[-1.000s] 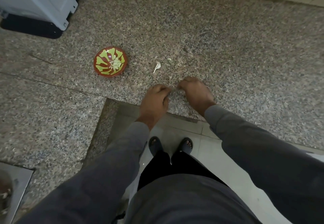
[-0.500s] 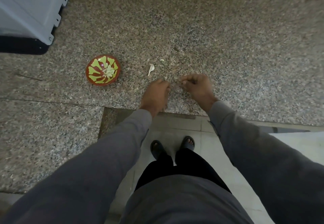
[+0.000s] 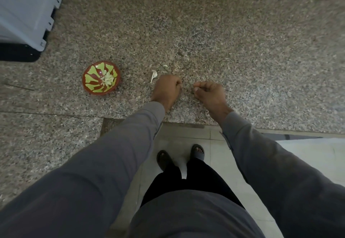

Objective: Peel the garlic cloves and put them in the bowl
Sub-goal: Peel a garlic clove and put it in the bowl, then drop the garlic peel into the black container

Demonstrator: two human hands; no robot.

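A speckled granite bench (image 3: pixel 233 42) fills most of the view, with a grey appliance (image 3: pixel 24 8) at its far left corner. The red and green bowl (image 3: pixel 101 78) stands on the bench, well left of the hands, and holds peeled garlic cloves (image 3: pixel 107 78). The left hand (image 3: pixel 166 89) and the right hand (image 3: pixel 210 93) rest near each other, both with curled fingers; whether they grip anything cannot be told. 2 small white peel pieces (image 3: pixel 153 75) lie just beyond the left hand.

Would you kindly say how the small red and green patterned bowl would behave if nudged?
The small red and green patterned bowl would probably slide on the speckled granite counter rather than tip, being low and wide. It seems light: only a few peeled cloves lie inside.
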